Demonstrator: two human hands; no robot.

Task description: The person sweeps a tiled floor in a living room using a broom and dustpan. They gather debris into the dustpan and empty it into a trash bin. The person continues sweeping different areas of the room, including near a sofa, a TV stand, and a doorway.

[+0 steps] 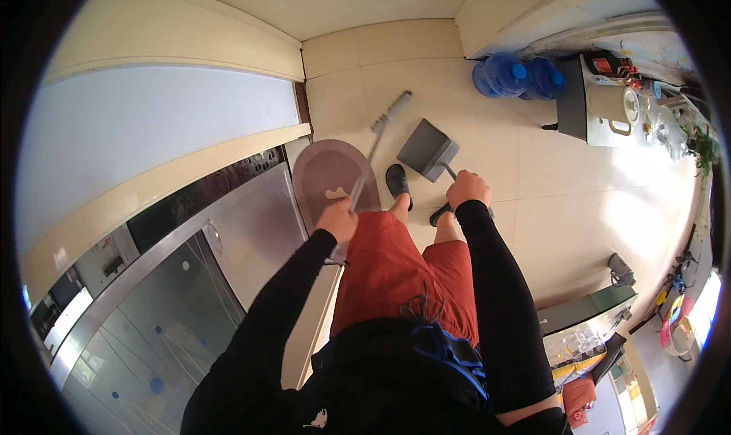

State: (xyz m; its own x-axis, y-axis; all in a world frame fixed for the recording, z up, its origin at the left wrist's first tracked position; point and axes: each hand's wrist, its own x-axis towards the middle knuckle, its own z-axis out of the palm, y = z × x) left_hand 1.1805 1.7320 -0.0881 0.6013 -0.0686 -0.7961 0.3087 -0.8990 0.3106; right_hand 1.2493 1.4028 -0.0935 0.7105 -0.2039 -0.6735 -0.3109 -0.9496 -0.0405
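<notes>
My left hand [338, 220] is closed around the handle of a broom [390, 113], which slants up and to the right over an oval mat. The broom's grey bristled head is at the tiled floor beyond the mat. In my right hand [469, 190] is the handle of a grey dustpan [429, 150]. The dustpan lies in front of my feet, right of the broom head and apart from it. My feet wear dark slip-on shoes [398, 185].
The oval mat [336, 161] lies by a cabinet with sliding glass doors [165, 315] at left. Blue water jugs [499, 76] stand by the wall at upper right, beside a small table with a lidded cream pot [614, 103]. Another low table [588, 312] is at lower right.
</notes>
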